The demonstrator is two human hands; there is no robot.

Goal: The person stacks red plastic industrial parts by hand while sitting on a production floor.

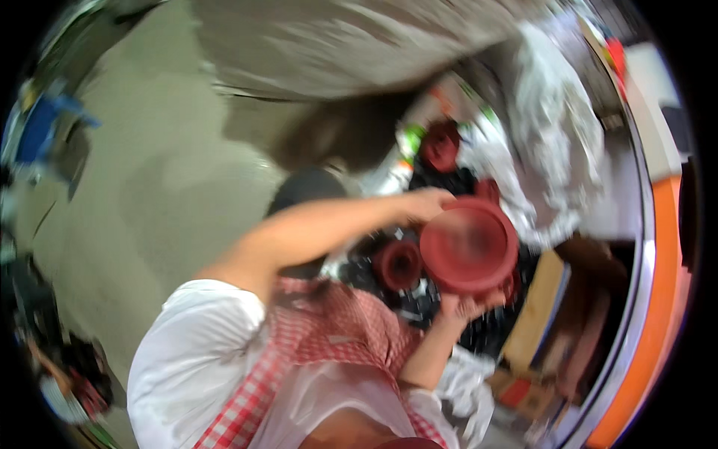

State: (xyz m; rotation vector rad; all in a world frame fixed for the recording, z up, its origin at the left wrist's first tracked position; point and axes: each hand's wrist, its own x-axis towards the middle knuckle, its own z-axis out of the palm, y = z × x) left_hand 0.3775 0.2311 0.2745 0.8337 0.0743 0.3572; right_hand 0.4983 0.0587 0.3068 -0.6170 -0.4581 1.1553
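Between my two hands is a round, reddish-brown pot point(465, 243) with a wide rim, its round face turned up toward me and its middle blurred. My left hand point(428, 205) grips its far left edge, the fingers partly hidden behind it. Under the near edge, my right hand point(471, 305) supports it with the fingers curled. Just left of it and lower sits a smaller reddish-brown round piece point(399, 265) with a dark hole in the middle. Farther off lies another reddish-brown piece point(441, 145). Crumpled black material point(490, 329) surrounds these pieces.
White plastic sheeting point(557, 142) hangs at the right, beside a counter with an orange edge point(664, 247). Below the counter are cardboard boxes point(527, 393). A large covered bulk point(351, 45) stands ahead. At the left rim are a blue object point(41, 131) and another person point(63, 393).
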